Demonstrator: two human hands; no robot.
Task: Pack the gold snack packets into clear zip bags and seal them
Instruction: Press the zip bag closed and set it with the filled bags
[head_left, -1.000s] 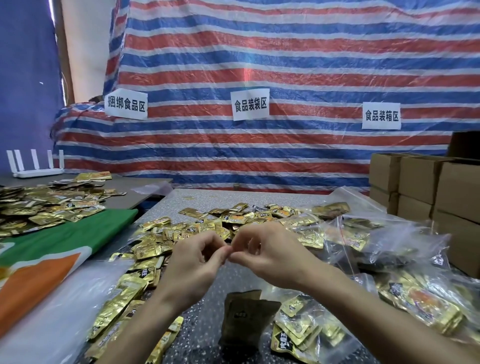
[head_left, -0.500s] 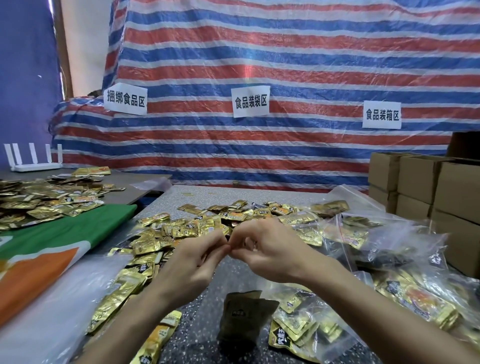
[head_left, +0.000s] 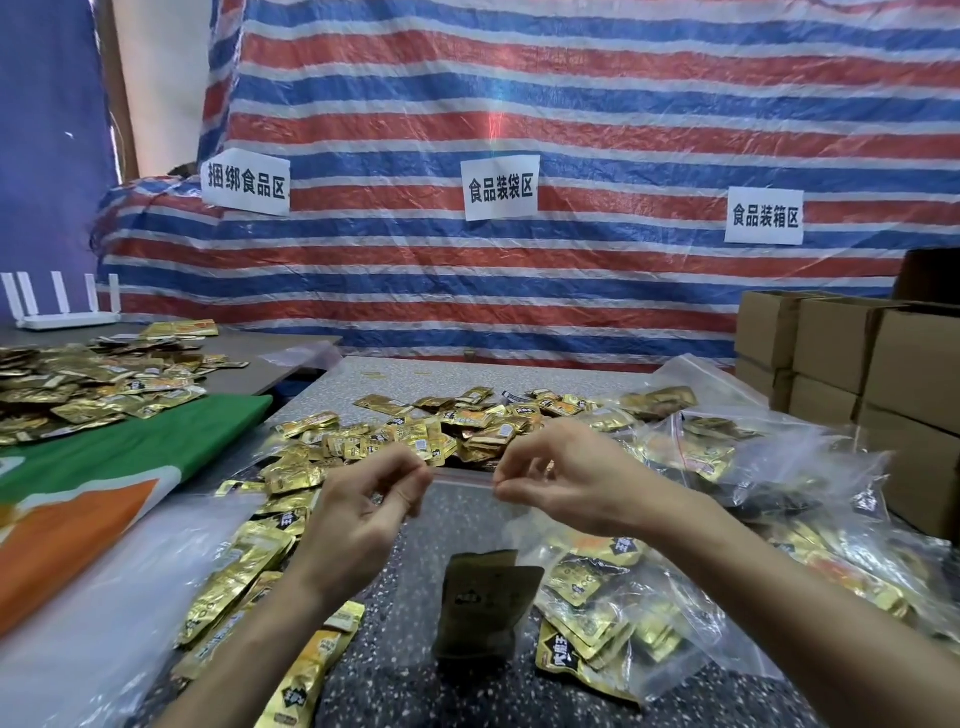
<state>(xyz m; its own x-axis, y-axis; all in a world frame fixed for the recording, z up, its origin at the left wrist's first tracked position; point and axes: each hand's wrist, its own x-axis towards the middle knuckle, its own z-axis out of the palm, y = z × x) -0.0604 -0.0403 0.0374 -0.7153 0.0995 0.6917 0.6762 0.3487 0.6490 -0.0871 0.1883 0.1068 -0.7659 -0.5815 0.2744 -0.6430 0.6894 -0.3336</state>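
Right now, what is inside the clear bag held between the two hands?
Dull gold packets sag at the bottom of the clear bag; they overlap, so their number is hidden.

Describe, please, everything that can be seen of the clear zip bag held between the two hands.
The clear zip bag is thin, see-through plastic with a red zip line along its top edge. That edge is stretched level between the left hand and the right hand, each pinching one end. The bag hangs upright over the speckled table. A dull olive packet seems to sit in its bottom. Whether the zip is pressed closed, I cannot tell.
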